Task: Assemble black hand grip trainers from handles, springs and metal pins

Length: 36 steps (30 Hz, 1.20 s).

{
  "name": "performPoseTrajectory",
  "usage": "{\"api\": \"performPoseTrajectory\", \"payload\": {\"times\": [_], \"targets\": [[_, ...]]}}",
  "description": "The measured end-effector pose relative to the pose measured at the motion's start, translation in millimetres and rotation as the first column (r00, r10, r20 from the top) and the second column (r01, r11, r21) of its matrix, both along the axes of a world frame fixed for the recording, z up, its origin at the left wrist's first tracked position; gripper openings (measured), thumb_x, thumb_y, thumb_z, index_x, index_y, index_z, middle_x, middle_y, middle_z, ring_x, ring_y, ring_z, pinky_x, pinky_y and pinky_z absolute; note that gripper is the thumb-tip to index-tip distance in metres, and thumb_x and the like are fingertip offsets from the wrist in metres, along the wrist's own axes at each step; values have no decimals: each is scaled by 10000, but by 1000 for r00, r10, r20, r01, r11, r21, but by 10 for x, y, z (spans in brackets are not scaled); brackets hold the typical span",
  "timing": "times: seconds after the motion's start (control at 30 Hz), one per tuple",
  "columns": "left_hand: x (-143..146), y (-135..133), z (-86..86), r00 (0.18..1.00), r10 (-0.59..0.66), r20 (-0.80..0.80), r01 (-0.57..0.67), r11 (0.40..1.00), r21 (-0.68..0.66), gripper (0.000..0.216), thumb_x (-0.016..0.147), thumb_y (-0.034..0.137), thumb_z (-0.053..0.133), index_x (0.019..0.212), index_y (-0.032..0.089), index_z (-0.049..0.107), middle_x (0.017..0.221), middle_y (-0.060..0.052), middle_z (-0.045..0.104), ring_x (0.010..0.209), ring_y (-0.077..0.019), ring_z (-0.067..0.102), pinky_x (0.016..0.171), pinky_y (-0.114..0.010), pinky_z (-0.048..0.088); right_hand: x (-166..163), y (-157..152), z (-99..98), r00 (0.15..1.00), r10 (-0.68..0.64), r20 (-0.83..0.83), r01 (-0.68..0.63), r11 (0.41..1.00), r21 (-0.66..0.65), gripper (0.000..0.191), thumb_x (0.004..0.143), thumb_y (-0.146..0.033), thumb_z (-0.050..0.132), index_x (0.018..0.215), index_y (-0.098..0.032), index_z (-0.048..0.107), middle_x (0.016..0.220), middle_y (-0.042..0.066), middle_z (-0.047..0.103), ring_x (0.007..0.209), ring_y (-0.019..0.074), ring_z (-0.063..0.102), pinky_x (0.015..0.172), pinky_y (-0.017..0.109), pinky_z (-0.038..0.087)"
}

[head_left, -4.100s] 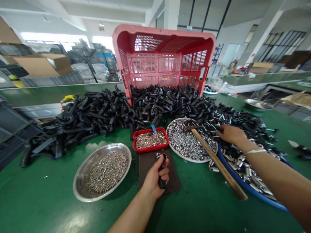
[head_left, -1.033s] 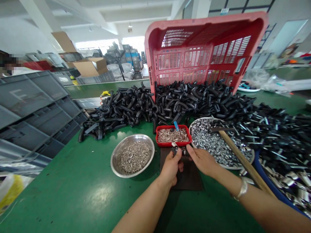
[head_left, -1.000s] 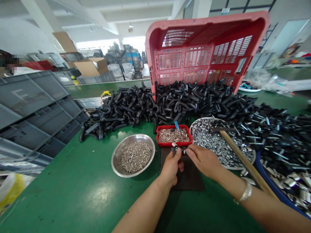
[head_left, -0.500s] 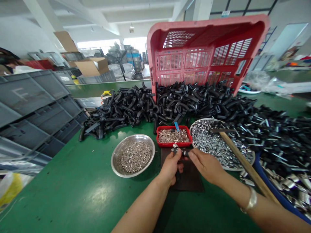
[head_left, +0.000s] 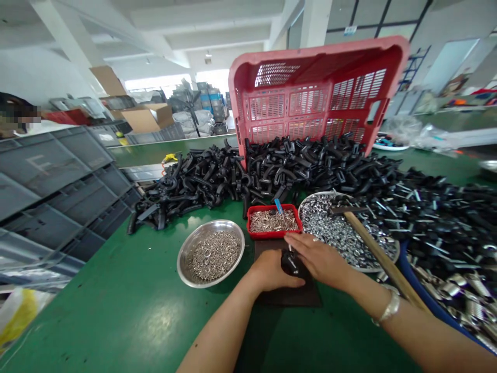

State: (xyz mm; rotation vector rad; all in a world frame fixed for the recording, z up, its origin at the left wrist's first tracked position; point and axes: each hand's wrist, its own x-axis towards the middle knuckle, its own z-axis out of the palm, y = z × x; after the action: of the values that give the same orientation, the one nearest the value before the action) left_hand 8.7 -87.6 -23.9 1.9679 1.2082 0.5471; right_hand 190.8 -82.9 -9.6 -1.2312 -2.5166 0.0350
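L hand (head_left: pixel 269 270) curls round blk part (head_left: pixel 289 263), gripping it over dark mat (head_left: pixel 289 299) on counter (head_left: pixel 135 316). R hand (head_left: pixel 324 260), fingers straight, is at part's top; can't tell if pinching. Red tray (head_left: pixel 274 235) w/ pins sits just behind, hammer (head_left: pixel 382 259) to R.

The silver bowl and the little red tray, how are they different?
The silver bowl is round, but the red tray is a rectangle. The bowl looks bigger than the tray. The bowl holds short, stubby bits, while the tray holds thin pins and something blue. Both sit on the green table.
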Motion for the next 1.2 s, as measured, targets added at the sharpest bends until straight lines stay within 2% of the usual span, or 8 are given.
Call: {"api": "performPoseTrajectory", "payload": {"times": [0.07,0.17,0.27,0.37,0.5,0.67,0.93,1.2], "targets": [[6,19,26,978,7,-207,9,997,72,436,496,528,694,750,184,607,655,-47,589,599,-222,558,535,-287,395,5,44,-35,989,80,128,-82,997,12,322,821,-161,405,1111,-197,540,1055,81,596,938,172,546,754,298,453],[1,-13,69,877,146,-458,-17,962,274,563,515,568,656,906,166,596,813,-96,594,745,-272,564,646,-352,432,-56,29,-121,982,-29,187,31,999,-10,241,849,-253,400,935,-177,612,873,81,612,848,182,561,722,294,451],[-65,-67,122,776,208,-596,70,910,408,716,579,640,578,1123,179,517,1034,-127,544,945,-316,504,773,-428,414,-95,-48,-127,972,-135,190,144,989,-35,318,871,-326,347,871,-176,628,842,88,599,815,186,567,690,286,447],[-172,22,219,756,145,-638,156,907,391,747,598,720,500,1142,209,517,1074,-108,530,988,-293,484,816,-406,408,75,-62,29,949,-246,199,255,967,-18,362,862,-396,334,893,-191,630,870,94,605,798,207,580,637,299,448],[-216,490,341,760,280,-586,-47,923,381,425,817,545,365,1012,246,596,1017,-64,571,948,-216,526,790,-318,423,671,47,274,782,-551,289,567,823,35,394,831,-413,350,998,-157,599,925,163,612,838,298,587,647,392,428],[-48,1087,267,740,326,-588,-148,932,331,224,769,345,534,954,255,623,968,-51,625,903,-214,568,754,-313,437,1236,50,239,684,-611,398,713,675,-190,368,802,-363,371,1034,-153,566,946,183,628,848,316,602,651,402,403],[-63,1194,97,793,341,-505,-189,926,328,141,795,247,482,874,215,595,983,-61,612,911,-206,572,788,-330,430,1362,145,177,701,-707,-90,543,612,-575,444,660,-487,502,893,-121,598,875,121,654,789,246,600,723,324,412],[-127,1149,175,895,362,-259,-298,920,257,98,791,214,471,843,151,524,853,-75,631,750,-164,623,690,-268,472,1123,-168,414,309,-792,-527,363,610,-705,439,456,-444,685,807,-197,591,773,26,663,721,219,593,662,292,460]]}}
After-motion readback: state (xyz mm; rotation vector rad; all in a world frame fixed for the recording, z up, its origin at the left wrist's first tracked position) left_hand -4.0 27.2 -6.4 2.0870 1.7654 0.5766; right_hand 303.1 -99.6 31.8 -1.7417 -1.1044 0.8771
